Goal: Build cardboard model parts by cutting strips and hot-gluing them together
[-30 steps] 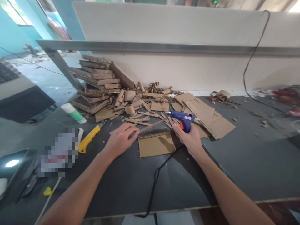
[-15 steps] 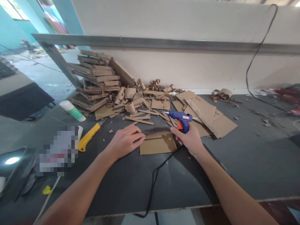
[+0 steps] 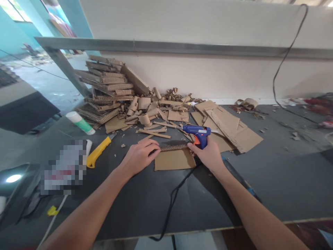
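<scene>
A flat cardboard piece (image 3: 174, 160) lies on the dark table in front of me. Along its far edge stands a corrugated cardboard strip (image 3: 173, 148). My left hand (image 3: 142, 156) is closed on the strip's left end, thumb and fingers pinching it. With my right hand (image 3: 208, 154) I grip a blue glue gun (image 3: 196, 130) by its handle, nozzle pointing left above the strip. My right fingertips are near the strip's right end; whether they touch it is hard to see. The gun's black cord (image 3: 173, 198) runs down toward the table's front edge.
Stacked corrugated cardboard pieces (image 3: 114, 80) and loose scraps (image 3: 145, 107) fill the back left. More cardboard sheets (image 3: 248, 139) lie at the right. A yellow cutter knife (image 3: 99, 152), a white-green tube (image 3: 80, 123) and a blurred-out packet (image 3: 63, 166) are left of me.
My right hand and the glue gun have shifted slightly left, and the gun sits more level. The left hand keeps its place at the strip.
</scene>
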### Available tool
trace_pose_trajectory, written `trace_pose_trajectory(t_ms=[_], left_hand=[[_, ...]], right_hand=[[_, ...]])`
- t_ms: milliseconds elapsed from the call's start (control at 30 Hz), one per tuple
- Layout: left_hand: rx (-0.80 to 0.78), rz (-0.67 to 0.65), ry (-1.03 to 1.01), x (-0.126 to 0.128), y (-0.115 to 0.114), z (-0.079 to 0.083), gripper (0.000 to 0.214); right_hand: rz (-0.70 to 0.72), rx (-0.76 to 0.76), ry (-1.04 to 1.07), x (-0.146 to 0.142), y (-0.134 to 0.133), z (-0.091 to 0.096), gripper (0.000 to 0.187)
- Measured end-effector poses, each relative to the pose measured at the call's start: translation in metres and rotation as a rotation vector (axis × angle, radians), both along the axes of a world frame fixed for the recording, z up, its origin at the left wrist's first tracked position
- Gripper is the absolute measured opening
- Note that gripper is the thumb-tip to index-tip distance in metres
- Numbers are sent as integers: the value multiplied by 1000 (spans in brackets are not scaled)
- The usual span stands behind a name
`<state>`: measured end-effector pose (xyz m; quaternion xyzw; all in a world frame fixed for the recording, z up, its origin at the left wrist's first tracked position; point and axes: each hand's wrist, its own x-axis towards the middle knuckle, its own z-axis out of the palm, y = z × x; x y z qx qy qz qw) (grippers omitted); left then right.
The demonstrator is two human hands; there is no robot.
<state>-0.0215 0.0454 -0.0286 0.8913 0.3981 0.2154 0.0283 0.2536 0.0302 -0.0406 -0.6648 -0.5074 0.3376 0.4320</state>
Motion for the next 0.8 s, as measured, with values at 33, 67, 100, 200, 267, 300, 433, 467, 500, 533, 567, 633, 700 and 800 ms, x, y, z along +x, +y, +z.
trace_pose_trajectory(t_ms=[33, 67, 100, 200, 267, 300, 433, 467, 500, 533, 567, 633, 700, 800], left_hand=[[-9, 0, -6, 0, 0, -1, 23], [-13, 1, -9, 0, 0, -1, 23], [-11, 1, -9, 0, 0, -1, 23], [17, -3, 23, 2, 0, 0, 24], [52, -8, 57, 3, -1, 1, 25], [68, -13, 69, 3, -1, 2, 25], [93, -28, 79, 4, 0, 3, 25], [92, -30, 84, 4, 0, 3, 25], [93, -32, 94, 4, 0, 3, 26], [96, -34, 109, 4, -1, 3, 26], [102, -35, 129, 4, -1, 3, 26], [112, -30, 167, 4, -2, 4, 27], [104, -20, 187, 5, -3, 5, 27], [55, 8, 149, 6, -4, 4, 27]], right_hand=[[0, 4, -23, 0, 0, 0, 33], [1, 1, -40, 0, -1, 1, 32], [0, -7, -49, 0, -1, 1, 31], [-15, -29, -81, 0, -1, 2, 31], [-40, -26, -124, -1, -1, 2, 33], [-55, -21, -149, -2, -1, 2, 33], [-119, 18, -254, -4, 0, 1, 34], [-130, 29, -281, -4, 0, 0, 34], [-139, 39, -306, -5, 0, 0, 34], [-143, 47, -328, -5, 0, -1, 34], [-146, 55, -348, -5, 0, -1, 34], [-148, 67, -385, -6, 0, -2, 35], [-137, 72, -408, -7, -1, -2, 34], [-125, 78, -413, -9, -1, -2, 34]])
